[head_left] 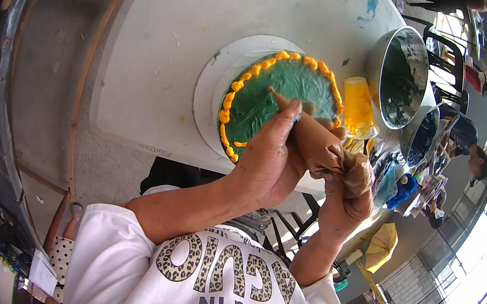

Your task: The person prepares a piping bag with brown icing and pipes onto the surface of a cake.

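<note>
A round cake (pixel 254 114) with green frosting and a border of yellow-orange dollops sits on a white cake board (pixel 206 96). Over its near right part I hold a brown piping bag (pixel 317 146), its narrow tip slanting toward the cake's middle. My left hand (pixel 270 158) is closed around the front of the bag, thumb on top, with a smear of dark icing on it. Gathered in my right hand (pixel 343 210) is the bunched rear end of the bag. Between the hands and the near right rim, part of the border is hidden.
The white table (pixel 150 67) carries a yellow-smeared cup (pixel 358 105) right of the cake. Beyond it stand a metal bowl (pixel 379 65) with dark green residue and a second bowl (pixel 421 134). Cluttered bags and tools lie farther right. A person (pixel 467 140) is in the background.
</note>
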`<control>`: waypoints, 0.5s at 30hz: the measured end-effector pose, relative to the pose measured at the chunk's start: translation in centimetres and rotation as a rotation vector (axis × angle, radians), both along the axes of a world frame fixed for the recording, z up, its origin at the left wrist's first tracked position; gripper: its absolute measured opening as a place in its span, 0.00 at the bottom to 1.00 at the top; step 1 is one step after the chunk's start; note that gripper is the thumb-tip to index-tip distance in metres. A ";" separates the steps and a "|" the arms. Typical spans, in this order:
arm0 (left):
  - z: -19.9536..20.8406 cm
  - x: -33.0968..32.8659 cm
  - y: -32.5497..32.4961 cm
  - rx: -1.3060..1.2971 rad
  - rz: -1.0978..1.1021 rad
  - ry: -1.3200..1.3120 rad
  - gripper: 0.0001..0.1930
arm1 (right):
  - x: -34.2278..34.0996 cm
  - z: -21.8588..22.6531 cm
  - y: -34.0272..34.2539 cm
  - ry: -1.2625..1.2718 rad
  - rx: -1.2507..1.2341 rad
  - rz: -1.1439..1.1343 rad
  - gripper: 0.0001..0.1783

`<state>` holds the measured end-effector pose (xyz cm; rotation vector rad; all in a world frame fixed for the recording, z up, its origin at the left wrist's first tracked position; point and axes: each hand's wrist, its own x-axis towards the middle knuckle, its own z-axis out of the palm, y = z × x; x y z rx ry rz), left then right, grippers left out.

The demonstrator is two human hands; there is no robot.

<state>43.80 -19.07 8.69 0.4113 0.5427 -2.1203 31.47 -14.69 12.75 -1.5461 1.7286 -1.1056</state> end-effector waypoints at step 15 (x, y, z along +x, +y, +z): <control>0.2 0.6 0.1 -0.004 -0.008 -0.014 0.20 | 0.5 -0.1 0.2 -0.014 0.026 -0.071 0.14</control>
